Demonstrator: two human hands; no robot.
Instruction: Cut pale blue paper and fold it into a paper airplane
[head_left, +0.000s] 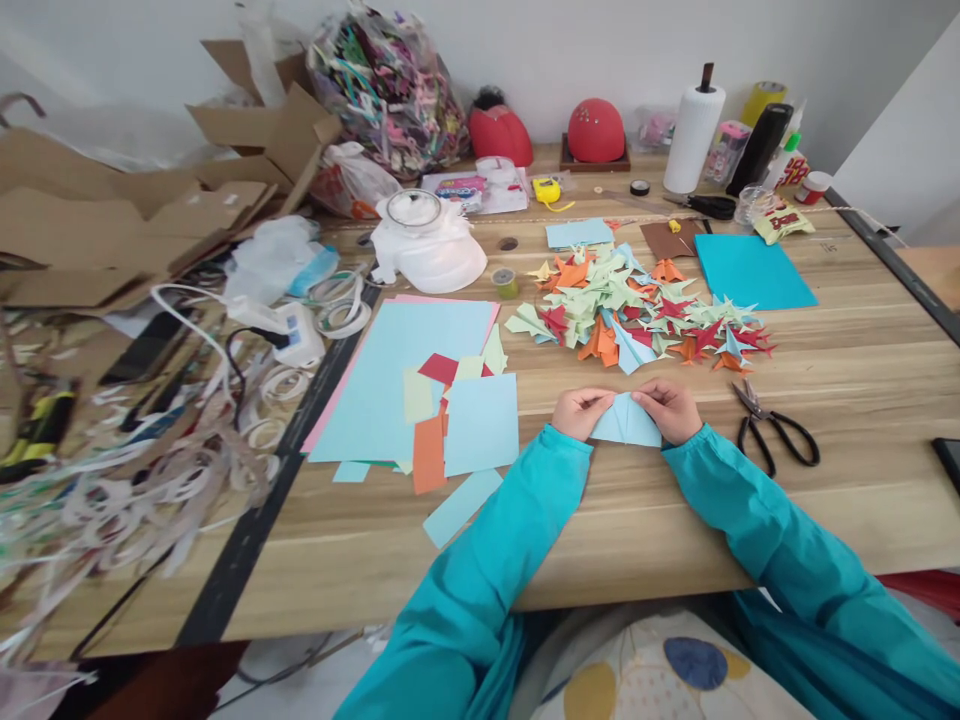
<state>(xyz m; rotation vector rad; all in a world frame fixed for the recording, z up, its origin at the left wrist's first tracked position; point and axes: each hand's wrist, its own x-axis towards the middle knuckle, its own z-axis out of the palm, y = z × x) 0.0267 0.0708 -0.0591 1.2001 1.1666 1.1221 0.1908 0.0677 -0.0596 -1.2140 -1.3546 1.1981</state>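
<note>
A light blue piece of folded paper (627,422) is held up between both hands near the front of the wooden table, with crease lines at its middle. My left hand (582,412) pinches its upper left edge. On the upper right edge, the fingers of my right hand (672,408) are closed. Just beyond the hands lies a pile of folded paper pieces (600,290) in green, orange, red and blue. Black-handled scissors (772,425) rest to the right of my right hand.
Large paper sheets (382,380) and small cut pieces lie to the left. Farther left are tangled ribbons (172,470) and cardboard (97,210). A bright blue sheet (754,272), a white roll (694,140) and a yellow tape measure (547,189) sit behind.
</note>
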